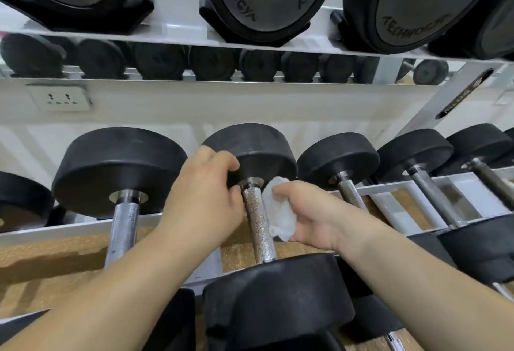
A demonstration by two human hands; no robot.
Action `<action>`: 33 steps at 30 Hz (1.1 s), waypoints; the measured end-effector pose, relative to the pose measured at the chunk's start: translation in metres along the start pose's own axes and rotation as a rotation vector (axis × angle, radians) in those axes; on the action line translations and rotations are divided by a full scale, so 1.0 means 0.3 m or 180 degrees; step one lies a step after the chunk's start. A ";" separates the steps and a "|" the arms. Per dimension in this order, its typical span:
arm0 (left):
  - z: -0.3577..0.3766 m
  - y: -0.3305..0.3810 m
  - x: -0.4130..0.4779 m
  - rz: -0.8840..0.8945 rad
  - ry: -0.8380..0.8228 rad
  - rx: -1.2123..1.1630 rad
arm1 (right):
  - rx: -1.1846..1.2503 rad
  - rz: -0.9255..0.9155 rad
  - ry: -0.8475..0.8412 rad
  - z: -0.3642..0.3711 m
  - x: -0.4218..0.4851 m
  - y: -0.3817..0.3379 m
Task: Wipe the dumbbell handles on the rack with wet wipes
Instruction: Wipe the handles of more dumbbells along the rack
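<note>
The rack (389, 187) has white metal rails, and its lower row carries at least six dumbbells with round black rubber heads and silver bars. Two grips work on one dumbbell (250, 153) in the middle of this row. The left grip (203, 200) is curled on the lower edge of the far head, with the thumb just beside the steel collar. The right grip (314, 219) pinches one white crumpled wipe (278, 211) and presses it to the right side of the handle (258, 225), which is a knurled metal cylinder with a rough, dotted surface. On the upper shelf (178, 30) three large black heads show, one marked 20. One white socket (59, 98) sits on the wall. The floor (41, 261) under the rack is brown and speckled.
</note>
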State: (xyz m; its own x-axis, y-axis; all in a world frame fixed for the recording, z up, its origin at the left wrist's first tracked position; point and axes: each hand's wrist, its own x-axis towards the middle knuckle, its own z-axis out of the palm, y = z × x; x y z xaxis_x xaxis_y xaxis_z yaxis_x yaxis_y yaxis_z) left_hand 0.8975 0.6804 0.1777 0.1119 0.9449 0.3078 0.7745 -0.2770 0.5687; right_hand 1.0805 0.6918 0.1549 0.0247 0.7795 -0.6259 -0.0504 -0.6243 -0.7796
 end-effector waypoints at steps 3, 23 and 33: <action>-0.005 0.007 -0.008 0.0163 0.0207 0.0214 | 0.0342 0.0089 -0.0454 0.072 0.042 -0.024; 0.010 -0.013 -0.003 -0.0281 -0.0625 -0.0225 | 0.0228 0.0259 -0.1060 0.057 0.069 -0.021; 0.044 -0.003 -0.007 -0.0300 -0.0680 -0.0149 | -0.0095 0.0296 -0.1047 0.021 0.062 -0.033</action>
State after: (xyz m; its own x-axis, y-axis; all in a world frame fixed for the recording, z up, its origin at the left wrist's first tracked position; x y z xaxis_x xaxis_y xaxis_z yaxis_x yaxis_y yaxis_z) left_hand 0.9048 0.6810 0.1664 0.1735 0.9811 0.0860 0.7586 -0.1888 0.6236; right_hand 1.0753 0.7128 0.1511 -0.3020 0.6908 -0.6569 -0.0079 -0.6909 -0.7229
